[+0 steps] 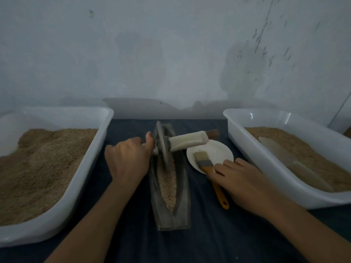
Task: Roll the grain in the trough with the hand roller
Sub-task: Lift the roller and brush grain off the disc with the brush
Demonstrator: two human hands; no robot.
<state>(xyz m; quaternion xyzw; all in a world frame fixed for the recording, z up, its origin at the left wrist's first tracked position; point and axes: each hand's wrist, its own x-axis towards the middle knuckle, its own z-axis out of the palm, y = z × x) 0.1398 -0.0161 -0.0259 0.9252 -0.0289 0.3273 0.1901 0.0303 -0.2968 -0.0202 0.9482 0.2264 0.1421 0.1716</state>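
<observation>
Now my hand roller [164, 147] stands in the trough [171, 196], in the middle of the desk [133, 234] between two big white tubs. It is a thin gray wheel on a stick, and it looks hard and heavy, like metal or stone. I think its weight does the crushing, so I only need to push it. The wheel is thin, so it may tip over if I hold just one side. The best places to hold are the two ends of the stick, one on each side of the wheel.

My left hand [129, 160] curls tight around the left end, with my thumb up by the wheel. The right end, wrapped in pale cloth, sticks out with nothing on it. My right hand [245, 181] lies flat with straight fingers on the orange brush [212, 175], beside the little white plate [218, 150].

The grain [169, 188] lies in a long heap inside the trough, near me. It looks loose and dry, so it may jump out.
</observation>
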